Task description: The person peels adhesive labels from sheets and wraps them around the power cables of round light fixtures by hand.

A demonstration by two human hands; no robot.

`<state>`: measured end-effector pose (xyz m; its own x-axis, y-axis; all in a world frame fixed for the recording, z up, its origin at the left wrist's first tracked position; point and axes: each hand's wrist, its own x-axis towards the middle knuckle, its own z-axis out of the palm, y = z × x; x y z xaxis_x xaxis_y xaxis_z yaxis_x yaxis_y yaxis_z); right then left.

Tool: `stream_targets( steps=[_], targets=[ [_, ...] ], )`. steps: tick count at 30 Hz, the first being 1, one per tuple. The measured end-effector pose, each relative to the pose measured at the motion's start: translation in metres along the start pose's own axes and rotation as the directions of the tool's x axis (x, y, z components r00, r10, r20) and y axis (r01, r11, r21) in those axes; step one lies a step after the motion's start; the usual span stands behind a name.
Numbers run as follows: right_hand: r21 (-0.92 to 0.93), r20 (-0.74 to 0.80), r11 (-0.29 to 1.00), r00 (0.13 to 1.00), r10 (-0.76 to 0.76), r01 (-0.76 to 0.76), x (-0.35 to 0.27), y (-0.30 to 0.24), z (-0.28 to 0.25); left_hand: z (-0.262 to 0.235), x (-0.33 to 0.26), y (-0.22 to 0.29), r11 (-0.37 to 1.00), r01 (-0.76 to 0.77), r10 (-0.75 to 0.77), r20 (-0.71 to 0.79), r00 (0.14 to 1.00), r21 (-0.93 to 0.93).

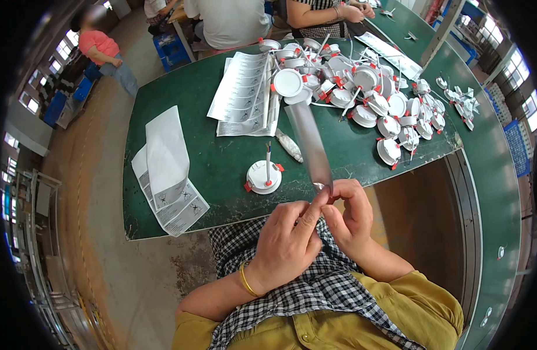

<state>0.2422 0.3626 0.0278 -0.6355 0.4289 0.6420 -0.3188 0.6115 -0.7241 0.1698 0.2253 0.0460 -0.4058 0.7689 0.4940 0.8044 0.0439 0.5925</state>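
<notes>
A long, thin grey strip (pixel 311 143), smooth and partly see-through, rises from between my two hands over the table edge. My right hand (pixel 351 219) pinches its lower end between thumb and fingers. Closed against the same end are the fingers of my left hand (pixel 289 236), its wrist wearing a yellow bangle; the fingertips overlap there, so the exact grip is partly hidden. Just beyond my left hand, a round white downlight (pixel 263 177) with red clips lies on the green table, a cable standing up from it. A small white wrapped bundle (pixel 289 146) rests behind the strip.
Many white downlights (pixel 364 76) with red clips are heaped at the back right. Printed sheets (pixel 239 93) lie at the back, more paper (pixel 168 154) at the left. The green table (pixel 221 157) ends close to my body. Other people sit or stand beyond.
</notes>
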Motion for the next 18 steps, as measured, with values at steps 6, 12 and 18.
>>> stream_targets(
  steps=[6,12,18],
  targets=[
    [0.094,-0.016,0.977,0.981,0.192,-0.19,-0.007,0.005,0.003,0.0,0.001,-0.006,0.951,-0.12,0.104,0.071,0.992,0.283],
    [-0.064,0.017,0.987,0.989,0.147,-0.146,0.003,0.004,-0.006,-0.005,0.001,-0.003,0.997,-0.073,0.074,-0.001,0.997,0.024],
    [-0.092,0.401,0.986,0.911,-0.092,0.139,0.034,0.008,-0.045,-0.04,0.005,-0.032,0.946,0.15,-0.218,-0.223,0.95,-0.289]
  ],
)
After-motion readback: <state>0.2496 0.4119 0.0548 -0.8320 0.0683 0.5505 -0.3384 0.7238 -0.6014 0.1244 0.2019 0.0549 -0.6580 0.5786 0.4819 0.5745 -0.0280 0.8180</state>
